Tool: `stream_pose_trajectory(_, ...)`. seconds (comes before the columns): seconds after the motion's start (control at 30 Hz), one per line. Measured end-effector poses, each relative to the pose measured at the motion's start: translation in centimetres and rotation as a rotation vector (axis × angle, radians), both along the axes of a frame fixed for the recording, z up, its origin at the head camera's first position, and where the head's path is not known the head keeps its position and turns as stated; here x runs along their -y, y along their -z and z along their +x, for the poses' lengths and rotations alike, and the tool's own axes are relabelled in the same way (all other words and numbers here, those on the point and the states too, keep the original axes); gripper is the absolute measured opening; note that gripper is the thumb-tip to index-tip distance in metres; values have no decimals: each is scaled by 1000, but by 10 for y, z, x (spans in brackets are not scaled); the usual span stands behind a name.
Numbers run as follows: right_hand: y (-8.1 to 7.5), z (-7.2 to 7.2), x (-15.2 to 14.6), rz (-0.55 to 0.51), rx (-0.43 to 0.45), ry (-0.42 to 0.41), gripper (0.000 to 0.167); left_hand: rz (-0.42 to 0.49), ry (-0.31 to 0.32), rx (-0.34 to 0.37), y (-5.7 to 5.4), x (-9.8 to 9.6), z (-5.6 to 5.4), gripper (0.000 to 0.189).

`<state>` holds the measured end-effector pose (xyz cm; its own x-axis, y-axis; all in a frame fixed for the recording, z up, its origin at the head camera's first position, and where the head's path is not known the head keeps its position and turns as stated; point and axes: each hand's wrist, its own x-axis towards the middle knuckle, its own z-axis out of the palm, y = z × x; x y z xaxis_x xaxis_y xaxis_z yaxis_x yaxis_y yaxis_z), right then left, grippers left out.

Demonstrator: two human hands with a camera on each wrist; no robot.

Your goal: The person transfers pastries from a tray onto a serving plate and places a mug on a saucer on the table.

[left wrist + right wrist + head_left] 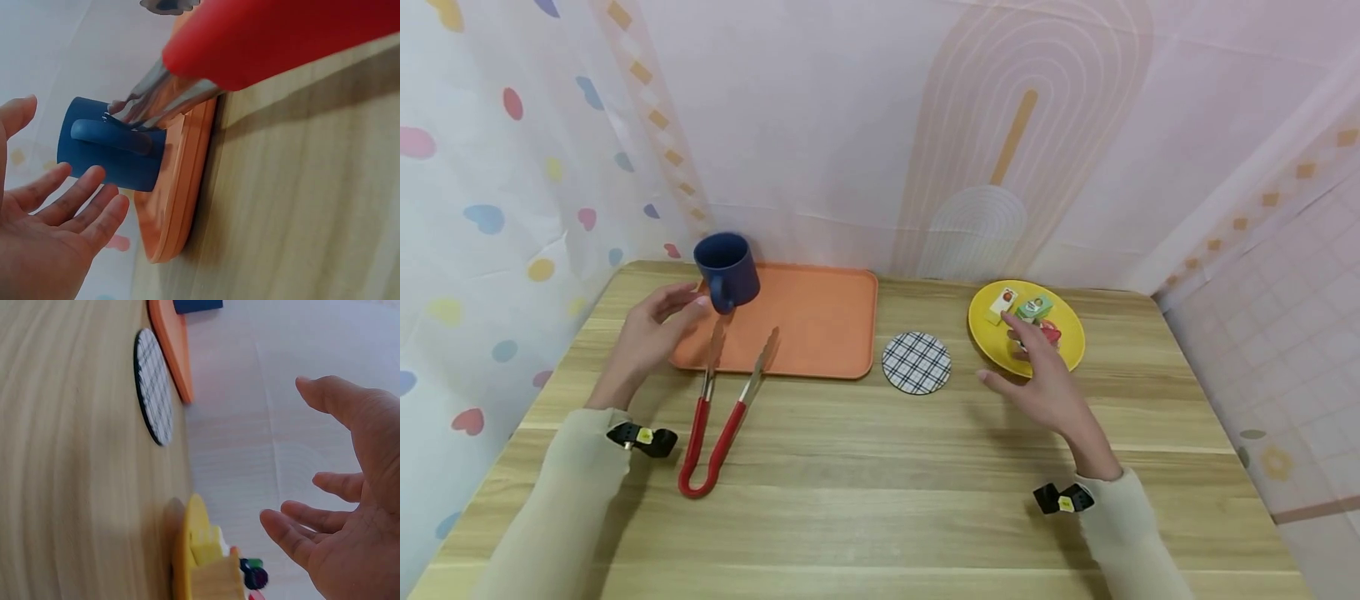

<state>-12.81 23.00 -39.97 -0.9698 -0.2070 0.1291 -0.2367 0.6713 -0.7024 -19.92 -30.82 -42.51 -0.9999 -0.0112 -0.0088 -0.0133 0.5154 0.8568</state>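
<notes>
A dark blue mug stands upright on the left part of an orange tray, its handle facing the front. My left hand is beside the mug, fingers spread and nothing in them; the left wrist view shows a gap before the mug. Red-handled metal tongs lie with their spread tips over the tray's front edge. At the right my right hand hovers over the front of a yellow plate, holding nothing. Small toy-like food packs, among them a yellow-and-white box and a green carton, sit on it.
A round checked coaster lies between the tray and the plate. A patterned cloth hangs behind the wooden table and along its sides. Each sleeve carries a black wrist camera.
</notes>
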Motion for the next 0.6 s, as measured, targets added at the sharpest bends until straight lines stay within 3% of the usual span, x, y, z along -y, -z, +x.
stream_pose_trajectory(0.27, 12, -4, 16, -18, 77, -17, 91, 70, 39, 72, 6, -1, -20, 76)
stream_pose_trajectory(0.6, 26, -16, 37, 24, 142, -44, 92, 219, 28, 163, 6, 4, -32, 77)
